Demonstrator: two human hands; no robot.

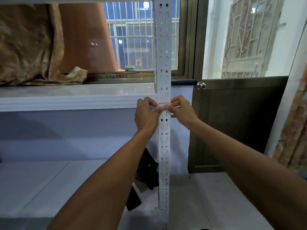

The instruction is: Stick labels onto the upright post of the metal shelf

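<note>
While we face white post (163,63), left hand (146,113) and right hand (182,112) pinch red-bordered label (164,105) with curled fingers, label flat against post.

- Both hands are up at the white slotted post (163,63), just below the shelf board (66,98).
- A red-bordered label (164,105) lies across the post's face.
- Left hand (146,113) pinches the label's left end; right hand (182,110) pinches its right end.
- Far left, crumpled cloth (29,47) lies on the shelf board.
- Right, a dark door with a round knob (201,85).
</note>
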